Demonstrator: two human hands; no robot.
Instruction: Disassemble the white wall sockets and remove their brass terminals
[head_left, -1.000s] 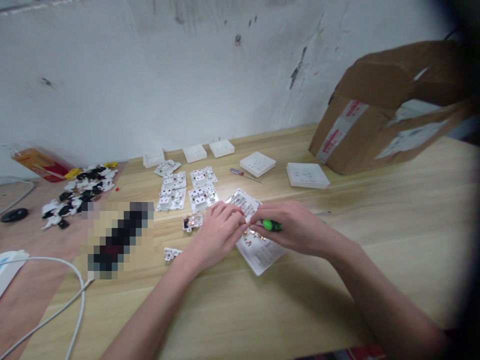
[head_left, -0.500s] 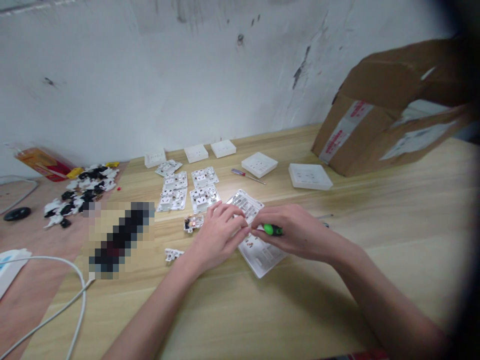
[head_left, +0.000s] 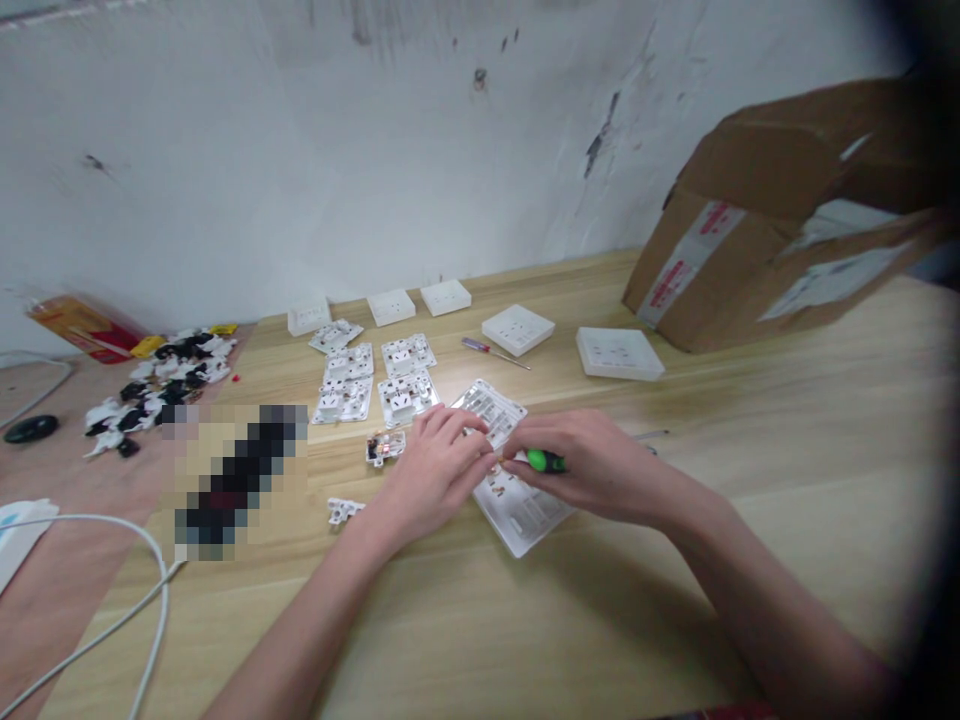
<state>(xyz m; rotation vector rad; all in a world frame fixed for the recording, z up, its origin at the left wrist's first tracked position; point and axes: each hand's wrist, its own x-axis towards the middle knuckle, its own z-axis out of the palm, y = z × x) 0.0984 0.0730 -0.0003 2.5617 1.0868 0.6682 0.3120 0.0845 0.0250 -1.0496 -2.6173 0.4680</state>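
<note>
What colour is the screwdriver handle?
The screwdriver handle is bright green, black at the end in the right hand; best seen in the head view.

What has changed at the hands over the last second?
The right hand, gripping the green-handled screwdriver, dipped slightly toward the person; nothing was taken hold of or let go. The left hand, white socket panels and cardboard box stayed essentially as they were.

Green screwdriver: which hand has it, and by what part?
The right hand holds the green-handled screwdriver by its handle; the tip is hidden between the hands.
</note>
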